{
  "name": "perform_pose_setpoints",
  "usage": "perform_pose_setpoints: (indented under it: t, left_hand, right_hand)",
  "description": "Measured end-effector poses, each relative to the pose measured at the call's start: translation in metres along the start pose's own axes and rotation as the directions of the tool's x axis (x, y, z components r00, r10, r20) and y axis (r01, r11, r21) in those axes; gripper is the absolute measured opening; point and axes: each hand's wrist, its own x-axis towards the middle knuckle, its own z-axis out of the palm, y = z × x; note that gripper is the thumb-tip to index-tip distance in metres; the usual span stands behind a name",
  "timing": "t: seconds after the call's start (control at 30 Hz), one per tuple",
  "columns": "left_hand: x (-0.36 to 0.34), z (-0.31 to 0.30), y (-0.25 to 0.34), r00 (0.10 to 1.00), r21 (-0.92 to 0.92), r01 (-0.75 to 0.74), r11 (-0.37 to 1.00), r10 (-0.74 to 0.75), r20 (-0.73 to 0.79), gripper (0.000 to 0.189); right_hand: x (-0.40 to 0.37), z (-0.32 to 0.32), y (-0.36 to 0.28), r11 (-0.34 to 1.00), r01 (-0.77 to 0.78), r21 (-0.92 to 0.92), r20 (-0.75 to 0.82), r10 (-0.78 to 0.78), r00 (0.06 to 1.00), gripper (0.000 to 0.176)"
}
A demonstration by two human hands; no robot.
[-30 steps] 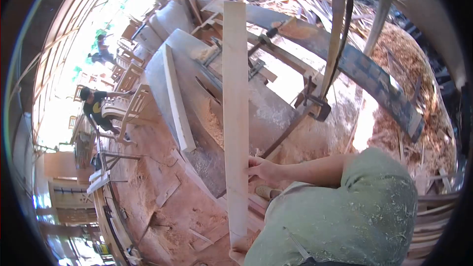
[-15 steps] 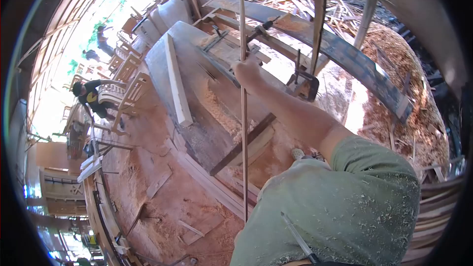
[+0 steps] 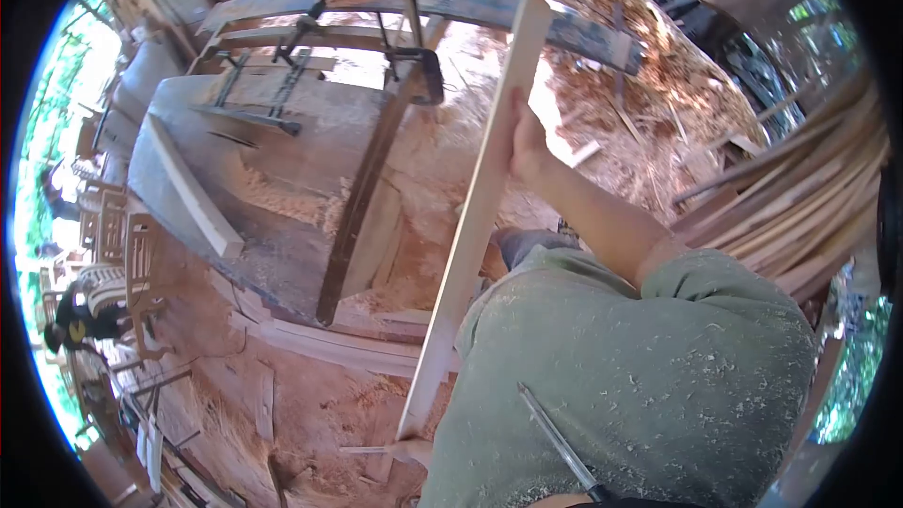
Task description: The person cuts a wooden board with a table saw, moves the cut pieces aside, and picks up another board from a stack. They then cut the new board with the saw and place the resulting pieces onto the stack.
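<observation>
A long pale wooden plank [image 3: 478,207] slants up across the view in front of my body, its broad face showing. My right hand [image 3: 529,146] grips its upper part, with the fingers partly hidden behind the wood. At the plank's lower end my left hand [image 3: 411,452] is closed around it, mostly hidden by the plank and my shirt. A thin light stick-like piece [image 3: 362,450] juts out left beside that hand; what it is I cannot make out.
A worktable [image 3: 292,169] carries a wooden strip [image 3: 196,190], shavings [image 3: 282,196] and clamps [image 3: 414,71]. Behind it lies a long curved board [image 3: 470,2]. Stacked strips [image 3: 790,179] stand at right. A person [image 3: 80,320] is among chairs at far left.
My view has swung right, so the table sits further left. The plank has turned from its narrow edge to its broad face. My left hand has come into view at its lower end.
</observation>
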Motion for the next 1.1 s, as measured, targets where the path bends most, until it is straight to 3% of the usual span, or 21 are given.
perform_pose_setpoints:
  t: [0.1, 0.2, 0.23, 0.37, 0.53, 0.6, 0.63, 0.77, 0.93, 0.97, 1.0, 1.07, 1.1]
  left_hand:
    - [0.036, 0.002, 0.025, 0.987, -0.054, -0.139, 0.989, 0.143, 0.07, 0.064]
    - [0.104, 0.004, 0.06, 0.925, -0.141, -0.271, 0.952, 0.298, 0.234, 0.065]
    - [0.127, 0.008, 0.074, 0.891, -0.182, -0.299, 0.937, 0.343, 0.298, 0.065]
    - [0.05, 0.077, 0.1, 0.963, -0.267, -0.112, 0.957, 0.17, 0.207, 0.063]
    - [-0.06, 0.171, 0.091, 0.974, -0.48, 0.115, 0.87, -0.003, 0.227, 0.063]
    - [-0.097, 0.202, 0.082, 0.972, -0.543, 0.166, 0.823, -0.043, 0.232, 0.063]
    - [-0.112, 0.215, 0.073, 0.965, -0.565, 0.193, 0.802, -0.052, 0.255, 0.063]
    - [-0.156, 0.278, 0.047, 0.887, -0.311, 0.175, 0.934, -0.013, 0.461, 0.068]
    - [-0.203, 0.298, 0.021, 0.801, -0.164, 0.125, 0.979, -0.002, 0.599, 0.074]
    - [-0.212, 0.303, 0.015, 0.788, -0.133, 0.111, 0.985, -0.006, 0.616, 0.075]
    - [-0.22, 0.306, 0.011, 0.772, -0.106, 0.096, 0.99, -0.007, 0.635, 0.076]
    - [-0.236, 0.308, 0.005, 0.736, -0.067, 0.068, 0.995, -0.004, 0.677, 0.079]
    - [-0.244, 0.308, 0.006, 0.721, -0.053, 0.051, 0.997, 0.0, 0.693, 0.08]
  right_hand:
    - [-0.005, -0.051, -0.019, 0.991, 0.126, 0.037, -0.015, -0.126, 0.992, 0.061]
    - [-0.022, -0.075, -0.041, 0.982, 0.178, 0.06, -0.127, -0.169, 0.977, 0.062]
    - [-0.019, -0.089, -0.047, 0.991, 0.085, 0.103, -0.119, -0.072, 0.99, 0.069]
    - [-0.021, -0.129, -0.061, 0.967, -0.003, 0.253, -0.103, 0.03, 0.994, 0.077]
    - [-0.02, -0.196, -0.049, 0.942, -0.011, 0.336, -0.034, 0.024, 0.999, 0.079]
    - [-0.01, -0.232, -0.034, 0.863, -0.053, 0.502, -0.002, 0.063, 0.998, 0.077]
    - [-0.014, -0.239, -0.034, 0.86, 0.002, 0.51, -0.081, 0.045, 0.996, 0.078]
    - [-0.03, -0.287, -0.05, 0.823, 0.19, 0.535, -0.308, -0.019, 0.951, 0.088]
    - [-0.02, -0.38, -0.044, 0.831, 0.099, 0.547, -0.398, 0.154, 0.904, 0.095]
    - [-0.024, -0.392, -0.042, 0.811, 0.183, 0.556, -0.351, 0.029, 0.936, 0.097]
    - [-0.034, -0.401, -0.05, 0.798, 0.191, 0.571, -0.361, 0.036, 0.932, 0.097]
    - [-0.063, -0.4, -0.08, 0.822, 0.092, 0.562, -0.492, 0.242, 0.837, 0.099]
    - [-0.069, -0.406, -0.085, 0.796, 0.139, 0.59, -0.438, 0.17, 0.883, 0.1]
